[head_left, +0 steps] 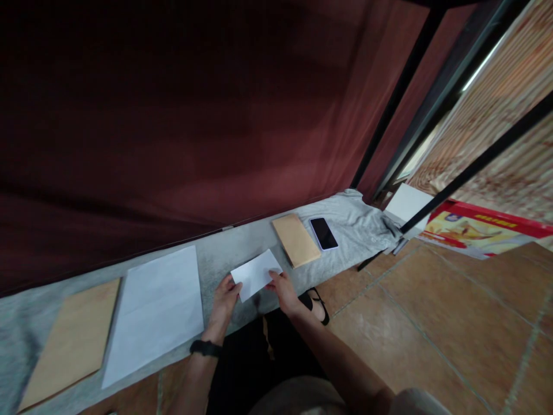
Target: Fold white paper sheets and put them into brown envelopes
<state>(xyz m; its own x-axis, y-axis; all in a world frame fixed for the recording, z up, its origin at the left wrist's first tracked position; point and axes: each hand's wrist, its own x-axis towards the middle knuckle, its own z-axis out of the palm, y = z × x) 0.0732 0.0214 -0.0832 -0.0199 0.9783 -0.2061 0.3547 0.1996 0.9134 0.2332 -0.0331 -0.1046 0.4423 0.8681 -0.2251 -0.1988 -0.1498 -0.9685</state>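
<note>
A small white sheet of paper (pixel 256 273), perhaps folded, is held between my two hands above the grey cloth. My left hand (pixel 225 295) pinches its left edge, with the thumb on top. At its lower right edge, my right hand (pixel 283 288) grips it between thumb and fingers. Just right of it lies a brown envelope (pixel 296 239), and beyond that a phone (pixel 324 233) with a dark screen. To the left rest a large white sheet (pixel 158 308) and a bigger brown envelope (pixel 73 340).
The grey cloth (pixel 345 210) covers a long narrow bench against a dark red curtain (pixel 207 127). Black metal poles (pixel 397 92) rise at the right. A red and yellow printed box (pixel 475 227) stands on the tiled floor (pixel 415 323).
</note>
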